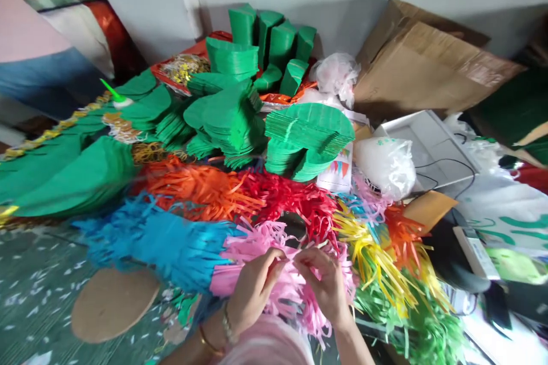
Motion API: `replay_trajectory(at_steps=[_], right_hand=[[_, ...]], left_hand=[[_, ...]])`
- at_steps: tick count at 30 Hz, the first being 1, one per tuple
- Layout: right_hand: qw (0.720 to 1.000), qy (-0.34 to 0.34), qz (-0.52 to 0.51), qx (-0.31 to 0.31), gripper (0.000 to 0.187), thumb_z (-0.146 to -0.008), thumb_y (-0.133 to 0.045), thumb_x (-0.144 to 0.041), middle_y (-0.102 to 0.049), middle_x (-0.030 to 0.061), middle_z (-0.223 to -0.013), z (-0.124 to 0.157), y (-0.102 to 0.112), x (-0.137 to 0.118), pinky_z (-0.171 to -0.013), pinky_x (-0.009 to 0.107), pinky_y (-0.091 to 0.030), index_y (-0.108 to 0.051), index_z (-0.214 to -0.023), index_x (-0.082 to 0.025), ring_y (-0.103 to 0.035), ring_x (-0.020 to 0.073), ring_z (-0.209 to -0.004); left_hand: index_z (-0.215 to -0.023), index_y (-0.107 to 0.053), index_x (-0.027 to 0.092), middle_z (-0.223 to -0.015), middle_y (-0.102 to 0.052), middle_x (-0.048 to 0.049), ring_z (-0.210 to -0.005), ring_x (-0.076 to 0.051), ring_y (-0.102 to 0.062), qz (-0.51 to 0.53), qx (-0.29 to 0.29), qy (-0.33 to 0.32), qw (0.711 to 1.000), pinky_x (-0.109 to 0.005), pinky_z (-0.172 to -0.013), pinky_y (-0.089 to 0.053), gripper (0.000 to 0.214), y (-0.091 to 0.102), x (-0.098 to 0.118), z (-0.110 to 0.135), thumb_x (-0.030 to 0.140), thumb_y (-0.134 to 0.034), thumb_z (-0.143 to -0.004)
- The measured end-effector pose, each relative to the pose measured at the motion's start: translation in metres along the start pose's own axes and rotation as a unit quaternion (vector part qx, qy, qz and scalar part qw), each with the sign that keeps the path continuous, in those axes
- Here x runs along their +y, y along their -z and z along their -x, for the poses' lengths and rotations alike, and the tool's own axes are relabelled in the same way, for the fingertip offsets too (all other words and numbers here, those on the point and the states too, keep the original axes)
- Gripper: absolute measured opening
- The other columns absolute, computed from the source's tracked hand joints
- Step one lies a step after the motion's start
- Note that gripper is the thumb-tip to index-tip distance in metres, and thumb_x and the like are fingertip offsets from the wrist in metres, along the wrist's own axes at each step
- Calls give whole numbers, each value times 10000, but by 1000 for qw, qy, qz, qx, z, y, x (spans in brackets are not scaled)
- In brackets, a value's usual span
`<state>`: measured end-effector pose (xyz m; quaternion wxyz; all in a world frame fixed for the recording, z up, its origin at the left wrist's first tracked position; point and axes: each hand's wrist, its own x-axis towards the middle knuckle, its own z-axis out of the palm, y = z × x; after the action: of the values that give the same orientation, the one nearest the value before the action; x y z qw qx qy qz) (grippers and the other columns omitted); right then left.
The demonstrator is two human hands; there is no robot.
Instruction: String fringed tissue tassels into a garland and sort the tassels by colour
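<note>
Just above a pile of pink fringed paper tassels [252, 245], my left hand [259, 282] has its thumb and fingers pinched together. My right hand [323, 282] is pinched the same way, fingertips close to those of the left. Whatever lies between the fingertips is too small and blurred to name. Blue fringed tassels [171, 242] lie to the left of the hands, with orange tassels [201, 188] and red tassels [286, 197] behind. Yellow tassels [381, 262] and light green tassels [415, 325] spread out on the right.
Stacks of green cut pieces [226, 120] stand behind the tassels. A cardboard box [428, 63] leans by the wall, with a white open box [428, 142] before it. A brown oval board [113, 302] lies at left on the scrap-strewn green surface. Another person [34, 40] stands far left.
</note>
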<state>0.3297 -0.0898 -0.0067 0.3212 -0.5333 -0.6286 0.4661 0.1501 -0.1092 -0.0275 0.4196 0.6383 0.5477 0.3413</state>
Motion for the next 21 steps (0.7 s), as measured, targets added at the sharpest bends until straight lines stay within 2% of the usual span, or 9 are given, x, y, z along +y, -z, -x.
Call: replay_trajectory(at_steps=[3, 10, 15, 21], right_hand=[[998, -13, -46, 29, 96, -873, -616, -261, -692, 24, -780, 12, -2, -1, -650, 235, -511, -687, -868, -196, -642, 154, -704], [996, -11, -65, 62, 106, -870, -626, -281, -695, 31, -758, 31, -2, 1, -590, 239, -518, -692, -868, -197, -646, 159, -668], [995, 1, -59, 76, 95, -868, -627, -273, -682, 18, -717, 38, -4, -4, -598, 239, -521, -691, -866, -202, -646, 153, -648], [995, -13, -79, 67, 132, -881, -618, -307, -689, 29, -728, 42, -8, 0, -587, 249, -520, -680, -883, -190, -646, 160, -641]], left_hand=[[-961, -536, 216, -765, -643, 5, -655, -127, -610, 16, -28, -12, 999, -213, -635, -452, 191, -2, 7, 1, 324, -382, -993], [-891, -548, 206, -695, -593, 24, -570, -106, -529, 16, -65, -36, 997, -198, -578, -411, 201, -2, 18, 6, 299, -396, -984], [-870, -562, 207, -706, -617, 25, -571, -101, -544, -11, -69, -62, 996, -192, -585, -418, 177, 3, 25, 7, 241, -421, -971], [-925, -603, 220, -790, -690, 7, -716, -133, -646, -76, -45, -147, 985, -218, -685, -469, 137, 10, 26, 9, 181, -473, -944]])
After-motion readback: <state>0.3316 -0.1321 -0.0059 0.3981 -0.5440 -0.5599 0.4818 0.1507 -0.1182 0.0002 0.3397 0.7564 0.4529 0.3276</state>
